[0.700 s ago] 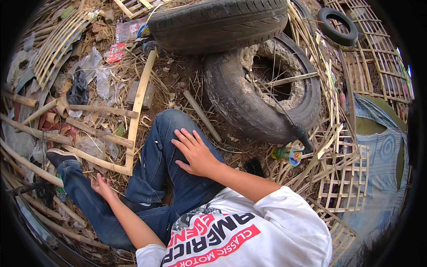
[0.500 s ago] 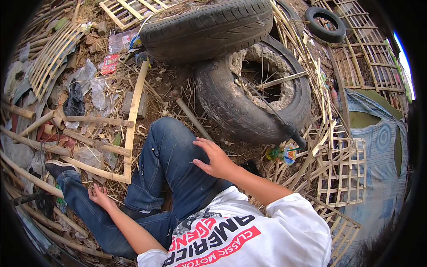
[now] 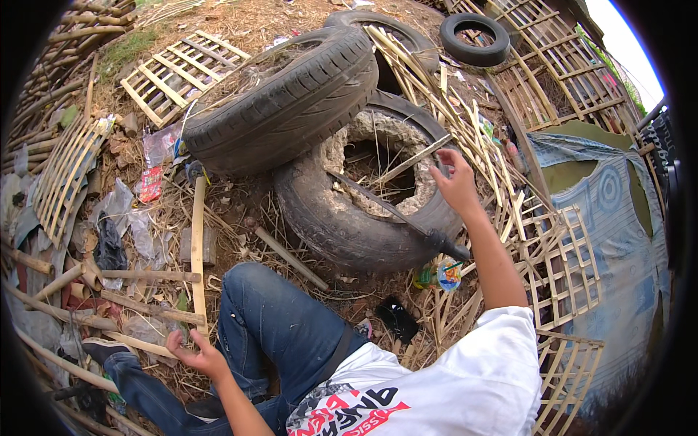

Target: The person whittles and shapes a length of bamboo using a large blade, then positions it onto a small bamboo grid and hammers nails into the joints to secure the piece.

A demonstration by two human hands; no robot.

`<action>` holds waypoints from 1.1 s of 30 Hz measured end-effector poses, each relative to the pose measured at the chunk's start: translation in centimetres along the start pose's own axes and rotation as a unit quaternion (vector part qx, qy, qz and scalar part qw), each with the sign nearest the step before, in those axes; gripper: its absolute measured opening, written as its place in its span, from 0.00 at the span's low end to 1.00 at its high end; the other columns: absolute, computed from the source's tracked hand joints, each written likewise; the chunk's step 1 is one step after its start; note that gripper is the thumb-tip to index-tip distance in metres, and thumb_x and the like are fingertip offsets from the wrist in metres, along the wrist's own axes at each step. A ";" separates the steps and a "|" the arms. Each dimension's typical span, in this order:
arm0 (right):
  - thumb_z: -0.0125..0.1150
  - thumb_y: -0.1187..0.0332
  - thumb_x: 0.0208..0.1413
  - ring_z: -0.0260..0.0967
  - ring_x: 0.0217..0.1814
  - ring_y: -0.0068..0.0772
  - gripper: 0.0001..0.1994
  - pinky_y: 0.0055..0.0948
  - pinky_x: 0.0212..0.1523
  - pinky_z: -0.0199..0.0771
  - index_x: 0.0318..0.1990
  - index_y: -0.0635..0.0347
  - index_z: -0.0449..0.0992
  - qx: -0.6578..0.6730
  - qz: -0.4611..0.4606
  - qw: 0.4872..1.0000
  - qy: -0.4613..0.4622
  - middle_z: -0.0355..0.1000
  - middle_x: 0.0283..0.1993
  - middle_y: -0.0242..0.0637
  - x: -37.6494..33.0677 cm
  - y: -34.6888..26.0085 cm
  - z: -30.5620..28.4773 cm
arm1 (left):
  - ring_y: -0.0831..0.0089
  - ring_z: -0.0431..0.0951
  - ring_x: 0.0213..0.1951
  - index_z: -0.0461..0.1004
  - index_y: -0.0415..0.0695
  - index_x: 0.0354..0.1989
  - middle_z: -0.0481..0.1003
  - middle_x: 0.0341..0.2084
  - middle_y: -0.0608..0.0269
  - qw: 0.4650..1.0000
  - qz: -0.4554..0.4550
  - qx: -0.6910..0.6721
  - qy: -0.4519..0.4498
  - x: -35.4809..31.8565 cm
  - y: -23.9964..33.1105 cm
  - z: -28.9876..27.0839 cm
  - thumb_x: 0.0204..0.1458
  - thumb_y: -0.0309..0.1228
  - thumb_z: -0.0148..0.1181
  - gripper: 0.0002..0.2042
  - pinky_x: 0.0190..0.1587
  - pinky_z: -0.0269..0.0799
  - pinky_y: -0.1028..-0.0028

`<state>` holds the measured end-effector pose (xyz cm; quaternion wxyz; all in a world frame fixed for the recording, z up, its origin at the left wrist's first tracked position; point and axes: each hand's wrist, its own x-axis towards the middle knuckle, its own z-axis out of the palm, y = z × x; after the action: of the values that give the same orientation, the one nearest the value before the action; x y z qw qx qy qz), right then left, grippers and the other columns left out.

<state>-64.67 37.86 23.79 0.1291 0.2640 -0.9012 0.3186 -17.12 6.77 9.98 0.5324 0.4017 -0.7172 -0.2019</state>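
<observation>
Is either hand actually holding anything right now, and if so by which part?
Nothing is held. The right hand is open above the lower tyre, near a bamboo strip. The left hand is open beside the knee.

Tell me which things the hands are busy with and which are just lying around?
In hand:
- right hand, open, reaching over the worn black rubber tyre toward a thin bamboo strip
- left hand, open, by pale bamboo sticks

Lying about:
- second black tyre
- small black tyre
- woven bamboo lattice panels
- crumpled plastic wrappers
</observation>
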 end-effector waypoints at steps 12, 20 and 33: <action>0.64 0.63 0.49 0.71 0.50 0.47 0.15 0.42 0.50 0.73 0.43 0.59 0.74 -0.150 0.045 0.986 -0.050 0.71 0.43 0.44 12.4 11.4 6.5 | 0.61 0.67 0.34 0.66 0.48 0.28 0.67 0.27 0.63 0.810 0.314 -0.255 -0.424 -7.1 19.8 25.7 0.47 0.35 0.64 0.11 0.40 0.60 0.62; 0.62 0.68 0.48 0.71 0.51 0.45 0.14 0.41 0.50 0.74 0.42 0.61 0.73 -0.283 0.052 0.958 0.025 0.71 0.44 0.44 21.1 19.9 10.4 | 0.69 0.67 0.27 0.66 0.52 0.25 0.68 0.21 0.70 0.823 0.375 -0.141 -0.403 -9.0 19.5 25.9 0.52 0.47 0.55 0.14 0.37 0.56 0.65; 0.57 0.72 0.51 0.80 0.35 0.41 0.08 0.37 0.33 0.79 0.28 0.54 0.83 -0.429 0.152 0.890 0.014 0.80 0.32 0.41 28.3 23.2 12.8 | 0.76 0.68 0.26 0.69 0.57 0.21 0.66 0.18 0.76 0.812 0.400 -0.069 -0.420 -8.5 19.2 25.8 0.45 0.53 0.60 0.15 0.39 0.55 0.68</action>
<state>-101.91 33.79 13.65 0.1924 0.0386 -0.9773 -0.0795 -46.99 21.39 9.59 0.2394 -0.0822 -0.9526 -0.1690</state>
